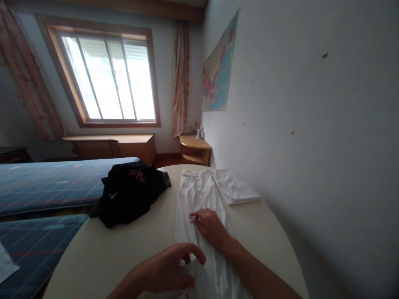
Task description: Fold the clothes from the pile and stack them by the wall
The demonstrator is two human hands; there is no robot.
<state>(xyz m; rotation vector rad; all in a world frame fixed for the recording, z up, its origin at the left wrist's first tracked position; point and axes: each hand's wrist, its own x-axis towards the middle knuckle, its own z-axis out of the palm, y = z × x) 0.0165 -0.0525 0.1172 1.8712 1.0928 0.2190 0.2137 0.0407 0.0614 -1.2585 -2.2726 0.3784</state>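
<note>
White trousers (199,195) lie lengthwise on a round cream table (149,232), the waistband at the far edge and the legs running toward me. My right hand (210,224) rests on the middle of the trousers, fingers stretched out and slightly bent. Lower down, my left hand (170,265) hovers over or touches the left side of the legs; I cannot tell which. Its thumb and index finger are apart, with nothing visible between them. Beside the waistband on the right lies a folded white piece of cloth (235,187).
A crumpled black garment (131,191) with a pink mark sits at the table's left edge. Blue plaid mattresses (56,182) stand to the left. The white wall (296,104) runs close along the right. A small wooden corner stand (196,143) is beyond the table.
</note>
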